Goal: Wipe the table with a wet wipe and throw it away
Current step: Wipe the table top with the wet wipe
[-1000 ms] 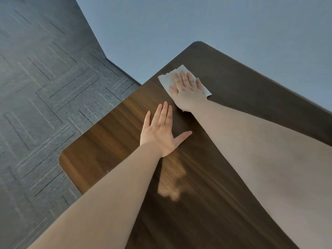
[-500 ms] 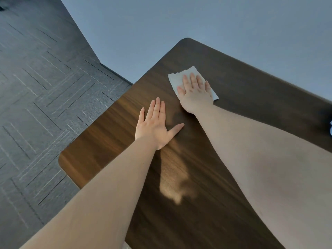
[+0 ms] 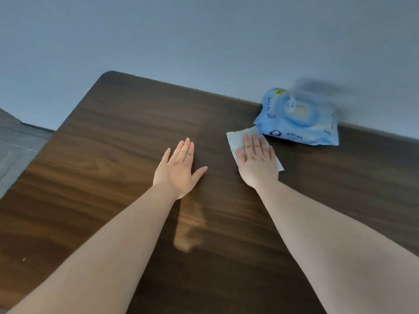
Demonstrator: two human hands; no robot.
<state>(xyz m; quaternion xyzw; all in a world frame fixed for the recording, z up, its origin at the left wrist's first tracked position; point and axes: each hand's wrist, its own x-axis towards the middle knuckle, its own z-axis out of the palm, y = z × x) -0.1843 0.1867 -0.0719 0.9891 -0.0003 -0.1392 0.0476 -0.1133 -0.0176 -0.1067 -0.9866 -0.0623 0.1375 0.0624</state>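
Head view: a dark wood-grain desk (image 3: 118, 137) fills most of the frame, its rounded far-left corner set against a plain grey-blue wall (image 3: 204, 37). A strip of grey floor (image 3: 15, 141) shows past the desk's left edge.

The right hand (image 3: 257, 163) lies palm-down and flat on a white wet wipe (image 3: 235, 139), fingers straight and close together — its grip is not closed around the wipe; it only presses the sheet against the desk. The wipe is spread out flat on the far right part of the desk, its far-left corner and a thin sliver at the right poking out from under the hand.

Just beyond the wipe sits a blue pack of wipes (image 3: 299, 123), lying at the desk's far edge by the wall. The pack's near-left corner appears to meet or overlap the wipe's far edge; its upper part is smeared with motion blur, so the lid cannot be made out.

The left hand (image 3: 179, 172) rests flat on the bare desk to the left of the wipe — fingers extended, thumb spread toward the right, grip spread wide and holding nothing. It is apart from the wipe. Both bare forearms reach in from the lower edge.
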